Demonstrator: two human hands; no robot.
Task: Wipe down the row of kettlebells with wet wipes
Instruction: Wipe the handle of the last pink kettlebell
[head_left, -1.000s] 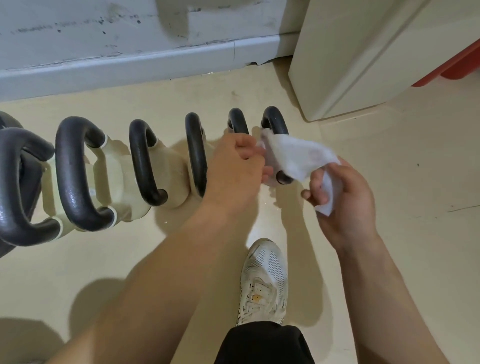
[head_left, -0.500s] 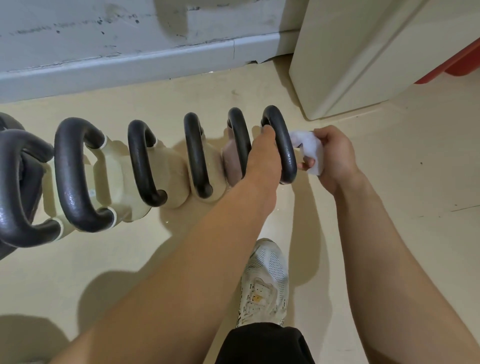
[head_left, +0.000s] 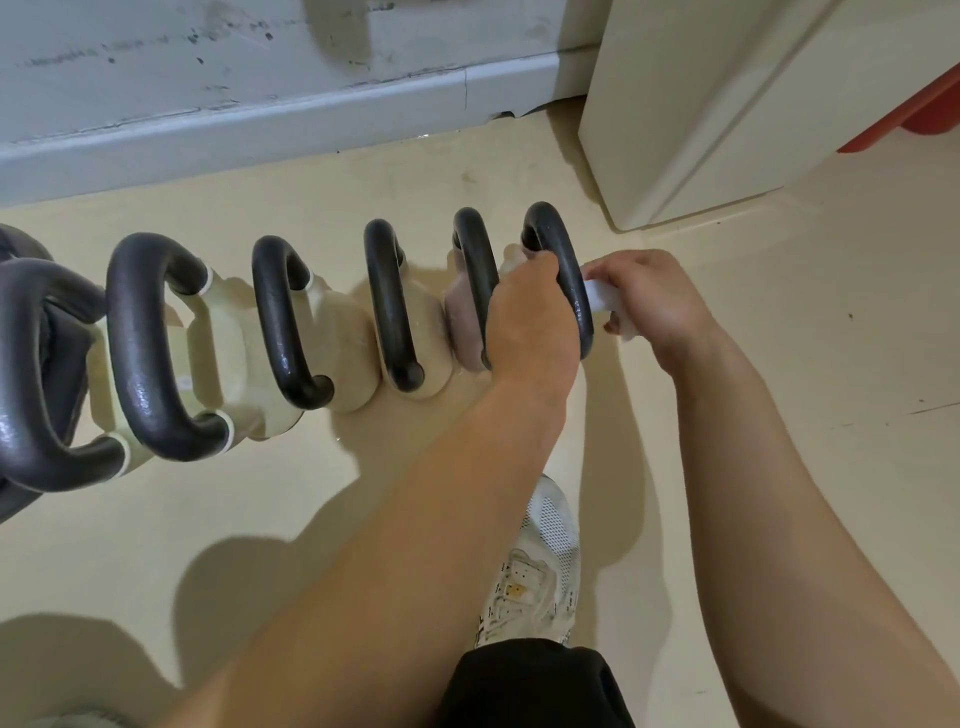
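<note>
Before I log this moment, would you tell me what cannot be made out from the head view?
- Body of the last kettlebell: hidden behind the left hand and right hand in the head view.
- Wet wipe: mostly hidden by the right hand and the handle; where it touches is unclear.
- Leftmost dark kettlebell: cut off by the left edge.
- Red object: cut off by the right edge.

No legible text, labels or numbers anywhere.

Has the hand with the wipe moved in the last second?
Yes. The right hand with the wet wipe has gone up and away from the white shoe, in against the end kettlebell handle.
</note>
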